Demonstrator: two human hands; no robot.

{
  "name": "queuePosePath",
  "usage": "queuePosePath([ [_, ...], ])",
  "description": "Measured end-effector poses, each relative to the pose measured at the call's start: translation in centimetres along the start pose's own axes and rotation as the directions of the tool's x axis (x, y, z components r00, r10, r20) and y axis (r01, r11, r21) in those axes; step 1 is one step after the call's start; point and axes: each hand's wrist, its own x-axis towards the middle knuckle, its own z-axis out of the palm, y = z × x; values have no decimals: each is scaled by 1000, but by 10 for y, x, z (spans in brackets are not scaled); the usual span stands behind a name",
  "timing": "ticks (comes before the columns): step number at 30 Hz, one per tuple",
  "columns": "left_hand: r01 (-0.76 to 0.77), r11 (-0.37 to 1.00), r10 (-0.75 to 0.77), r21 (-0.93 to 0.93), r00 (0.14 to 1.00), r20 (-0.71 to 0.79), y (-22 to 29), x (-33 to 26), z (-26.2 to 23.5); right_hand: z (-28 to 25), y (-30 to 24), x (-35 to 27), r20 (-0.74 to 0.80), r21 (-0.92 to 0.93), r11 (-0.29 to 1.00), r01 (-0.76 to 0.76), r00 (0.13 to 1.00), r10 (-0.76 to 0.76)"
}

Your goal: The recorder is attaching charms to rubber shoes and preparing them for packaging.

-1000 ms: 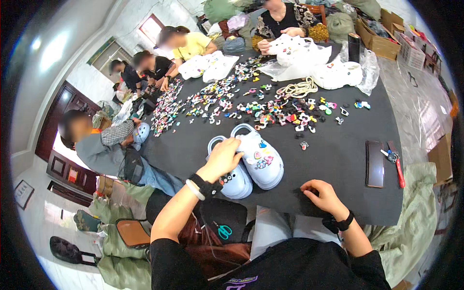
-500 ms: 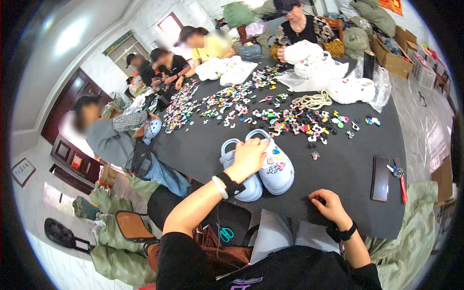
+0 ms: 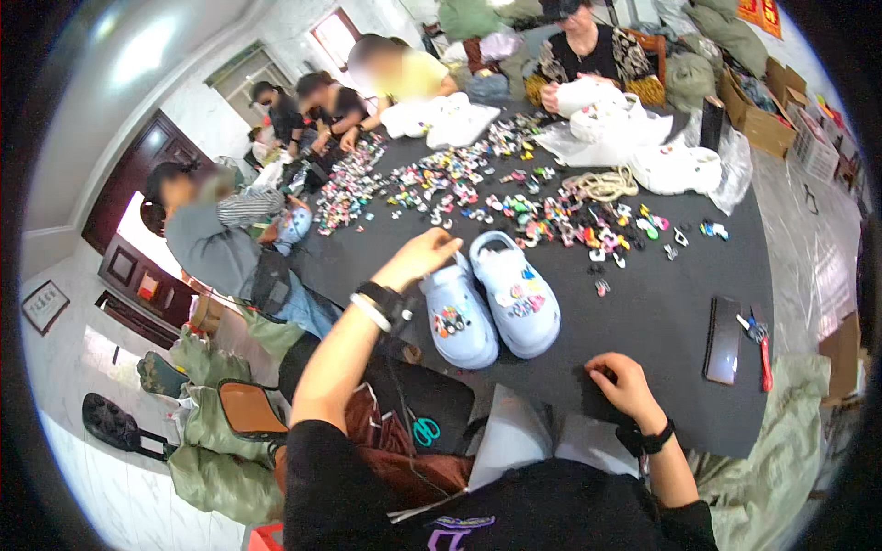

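Change noted: against the two earlier pictures, the left hand (image 3: 424, 257) has moved off the heel of the pale blue clogs (image 3: 496, 298) and now reaches out over the black table (image 3: 661, 312), fingers loosely open and gripping nothing, toward the near edge of the scattered coloured charms (image 3: 514, 197). The right hand (image 3: 623, 384) has kept its place at the near table edge, fingers curled down on the cloth; whether it pinches anything small I cannot tell, since the fingertips are hidden. Judgement: work on the clogs has paused while another charm is fetched; both shoes already carry several.

The clogs stand side by side at the near middle of the table, toes pointing away, just right of the left hand.

Packages, labels and signs, largest first:
- Clear plastic bags (image 3: 726, 179) holding white clogs (image 3: 675, 168), far right of the table.
- Brown cardboard boxes (image 3: 758, 115) on the floor, far right, open-topped.
- Red hanging sign (image 3: 761, 13), far right at the top; lettering too small to judge.
- Framed picture (image 3: 44, 306) on the left wall, low down.
- Dark flat phone (image 3: 723, 339) beside a red-handled tool (image 3: 762, 344), near right.
- Teal-handled scissors (image 3: 424, 430) on the lap, near.
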Motion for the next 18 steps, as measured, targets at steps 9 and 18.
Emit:
queuePosePath([
  [9,-309,929,238,203,920,313,31,-29,24,-3,7,3,-10,-26,999,34,999,-35],
  [18,-461,882,453,-94,776,439,16,-4,8,-1,3,3,-22,-56,997,54,998,-55],
])
